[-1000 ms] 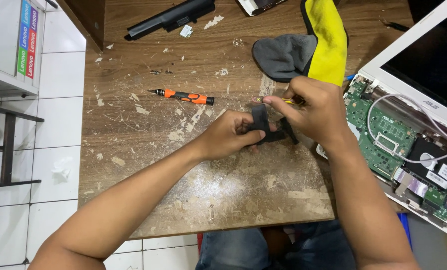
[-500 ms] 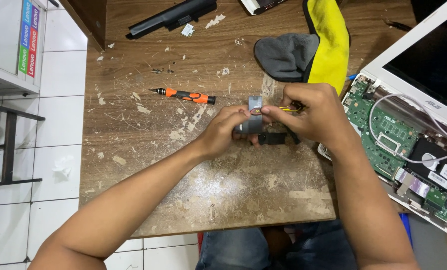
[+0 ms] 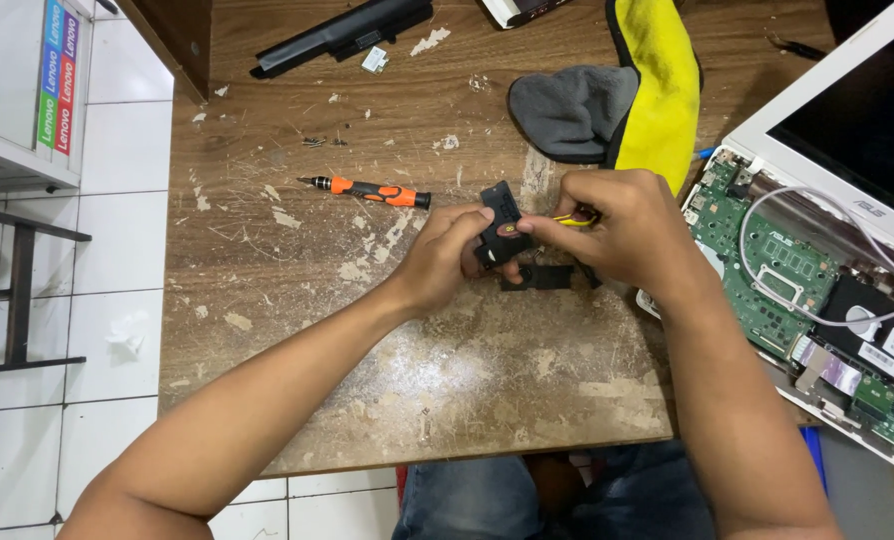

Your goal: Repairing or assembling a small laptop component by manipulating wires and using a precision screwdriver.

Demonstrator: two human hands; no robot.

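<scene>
Both my hands meet over the middle of a worn wooden table (image 3: 417,380). My left hand (image 3: 445,258) grips a small black laptop part (image 3: 502,222), a flat squarish piece with an arm sticking out to the right below it. My right hand (image 3: 617,228) pinches the same part from the right and also has a thin yellow piece, perhaps a wire or tool, between its fingers. The underside of the part is hidden by my fingers.
An orange-and-black screwdriver (image 3: 367,190) lies left of my hands. A grey and yellow cloth (image 3: 617,95) sits behind them. An opened white laptop (image 3: 827,300) with bare green circuit board lies at right. A long black battery (image 3: 342,35) lies at the far edge.
I have turned the black part in my hands; its flat black face now points up where a grey side showed before. My hands stayed in about the same place.
</scene>
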